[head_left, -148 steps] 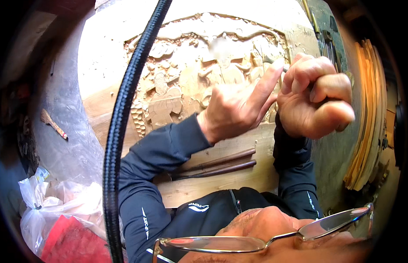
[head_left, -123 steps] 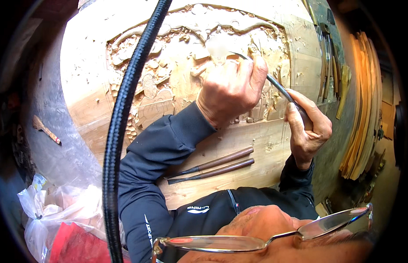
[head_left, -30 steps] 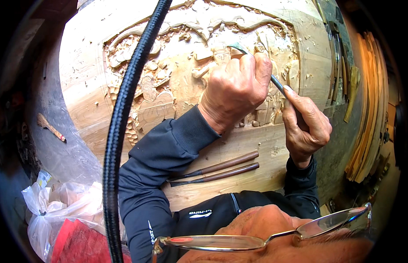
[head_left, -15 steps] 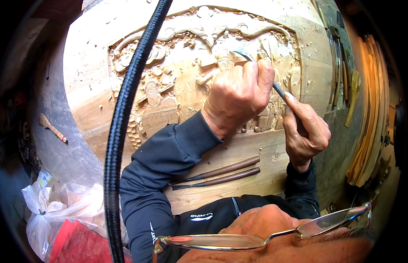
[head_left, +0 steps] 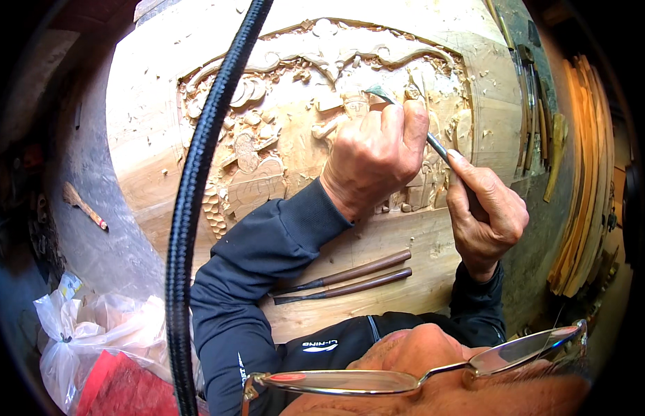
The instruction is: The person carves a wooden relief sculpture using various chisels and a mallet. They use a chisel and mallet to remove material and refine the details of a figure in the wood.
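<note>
A pale wooden panel [head_left: 145, 142] carries a relief carving [head_left: 246, 159] strewn with chips and shavings. My left hand [head_left: 374, 152] is closed round the shank of a dark chisel [head_left: 439, 147], its knuckles up, over the middle of the carving. The curved blade [head_left: 378, 92] reaches past my fingers onto the carved surface beside a small outlined shape. My right hand [head_left: 485, 215], lower and to the right, grips the chisel's handle with thumb along it. Two wooden-handled chisels [head_left: 367, 267] lie side by side on the panel below my hands.
A brush [head_left: 85, 206] lies on the grey bench at left, above a plastic bag [head_left: 66, 319] and red cloth [head_left: 111, 381]. At right are a row of tools [head_left: 537, 121] and stacked boards [head_left: 579, 180]. A braided black hose [head_left: 208, 139] crosses the view.
Earliest, my hands were raised with fingers differently bent; since then both closed on the chisel. Over the last second, they and the blade sit slightly lower in the picture, with little other change.
</note>
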`<state>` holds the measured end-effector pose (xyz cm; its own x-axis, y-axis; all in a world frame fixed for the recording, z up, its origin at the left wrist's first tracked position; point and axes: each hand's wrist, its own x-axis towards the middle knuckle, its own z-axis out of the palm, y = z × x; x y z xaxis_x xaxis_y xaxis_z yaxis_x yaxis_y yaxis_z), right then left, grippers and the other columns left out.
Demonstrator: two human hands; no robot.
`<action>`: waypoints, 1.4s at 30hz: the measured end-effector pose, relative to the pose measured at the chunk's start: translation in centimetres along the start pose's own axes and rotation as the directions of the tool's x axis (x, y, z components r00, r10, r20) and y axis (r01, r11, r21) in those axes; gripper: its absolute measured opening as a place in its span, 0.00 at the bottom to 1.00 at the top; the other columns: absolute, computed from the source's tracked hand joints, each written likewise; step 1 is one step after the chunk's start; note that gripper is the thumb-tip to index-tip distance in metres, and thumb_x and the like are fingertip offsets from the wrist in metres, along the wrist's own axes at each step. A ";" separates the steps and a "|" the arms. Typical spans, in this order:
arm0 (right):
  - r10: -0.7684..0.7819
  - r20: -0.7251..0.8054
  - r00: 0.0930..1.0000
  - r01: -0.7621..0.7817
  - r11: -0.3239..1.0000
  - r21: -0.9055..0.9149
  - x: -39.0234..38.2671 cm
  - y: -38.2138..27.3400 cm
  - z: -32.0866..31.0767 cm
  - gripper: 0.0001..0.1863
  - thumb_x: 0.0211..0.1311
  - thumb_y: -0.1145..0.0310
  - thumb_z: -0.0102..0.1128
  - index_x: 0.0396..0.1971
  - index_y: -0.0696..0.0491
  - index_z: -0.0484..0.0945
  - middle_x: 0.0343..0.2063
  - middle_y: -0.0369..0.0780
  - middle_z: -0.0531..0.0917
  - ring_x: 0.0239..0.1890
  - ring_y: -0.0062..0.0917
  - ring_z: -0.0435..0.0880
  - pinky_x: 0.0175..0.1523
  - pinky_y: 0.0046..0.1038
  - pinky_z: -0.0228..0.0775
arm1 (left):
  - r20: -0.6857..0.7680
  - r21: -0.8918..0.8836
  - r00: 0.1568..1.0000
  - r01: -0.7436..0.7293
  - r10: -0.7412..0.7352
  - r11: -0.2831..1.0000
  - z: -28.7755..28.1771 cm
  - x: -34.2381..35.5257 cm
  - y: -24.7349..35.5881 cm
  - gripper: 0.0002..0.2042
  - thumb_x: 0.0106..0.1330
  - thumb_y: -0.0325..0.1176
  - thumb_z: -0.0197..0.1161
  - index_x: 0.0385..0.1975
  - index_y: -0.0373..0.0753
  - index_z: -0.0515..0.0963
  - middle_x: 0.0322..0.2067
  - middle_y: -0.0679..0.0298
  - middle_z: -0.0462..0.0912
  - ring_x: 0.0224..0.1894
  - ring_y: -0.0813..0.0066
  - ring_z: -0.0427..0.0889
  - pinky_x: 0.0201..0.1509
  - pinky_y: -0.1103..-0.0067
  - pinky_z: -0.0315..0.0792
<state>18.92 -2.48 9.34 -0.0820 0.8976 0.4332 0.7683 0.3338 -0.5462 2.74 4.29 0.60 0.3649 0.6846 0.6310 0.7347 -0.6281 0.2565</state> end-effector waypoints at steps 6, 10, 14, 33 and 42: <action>0.004 -0.016 1.000 -0.004 1.000 0.006 -0.2 0.1 0.3 0.16 0.53 0.90 0.73 0.42 0.63 0.91 0.25 0.45 0.87 0.25 0.28 0.89 0.35 0.25 0.79 | 0.028 0.010 1.000 0.014 -0.014 1.000 -0.1 0.1 0.1 0.04 0.68 0.25 0.65 0.38 0.40 0.78 0.23 0.67 0.68 0.23 0.73 0.76 0.23 0.74 0.71; -0.016 -0.043 0.999 0.017 1.000 0.024 -0.8 0.8 0.7 0.15 0.53 0.90 0.73 0.42 0.63 0.91 0.25 0.45 0.87 0.26 0.28 0.89 0.34 0.25 0.79 | 0.040 0.051 0.999 0.006 -0.008 0.999 -0.1 0.1 0.2 0.04 0.68 0.25 0.65 0.40 0.39 0.79 0.24 0.66 0.68 0.23 0.73 0.76 0.23 0.74 0.71; -0.016 -0.064 0.998 0.019 0.999 0.051 -1.2 1.4 1.1 0.15 0.53 0.90 0.72 0.42 0.63 0.91 0.26 0.45 0.87 0.26 0.29 0.89 0.34 0.26 0.79 | 0.047 0.052 0.999 0.002 -0.004 0.999 -0.1 0.0 0.2 0.04 0.69 0.25 0.65 0.41 0.38 0.80 0.24 0.66 0.69 0.23 0.72 0.76 0.23 0.74 0.72; 0.058 -0.041 0.997 -0.054 0.995 0.084 -1.4 2.2 1.3 0.16 0.54 0.89 0.72 0.44 0.62 0.91 0.25 0.44 0.86 0.25 0.26 0.87 0.33 0.25 0.77 | 0.062 0.039 0.998 0.026 -0.029 0.999 -0.2 0.3 0.1 0.06 0.67 0.25 0.65 0.41 0.39 0.80 0.24 0.66 0.68 0.23 0.73 0.77 0.23 0.74 0.71; 0.008 -0.043 0.999 -0.004 0.996 0.089 -1.2 2.1 1.1 0.16 0.55 0.89 0.72 0.45 0.63 0.91 0.26 0.44 0.88 0.26 0.25 0.88 0.34 0.24 0.78 | 0.050 0.012 0.999 0.013 -0.014 1.000 -0.3 0.2 0.1 0.05 0.67 0.25 0.65 0.40 0.39 0.79 0.24 0.66 0.69 0.23 0.73 0.77 0.24 0.74 0.71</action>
<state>19.93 -2.48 6.86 -0.0485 0.8869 0.4595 0.7094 0.3544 -0.6092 2.69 4.29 0.94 0.3828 0.7107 0.5902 0.7460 -0.6147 0.2563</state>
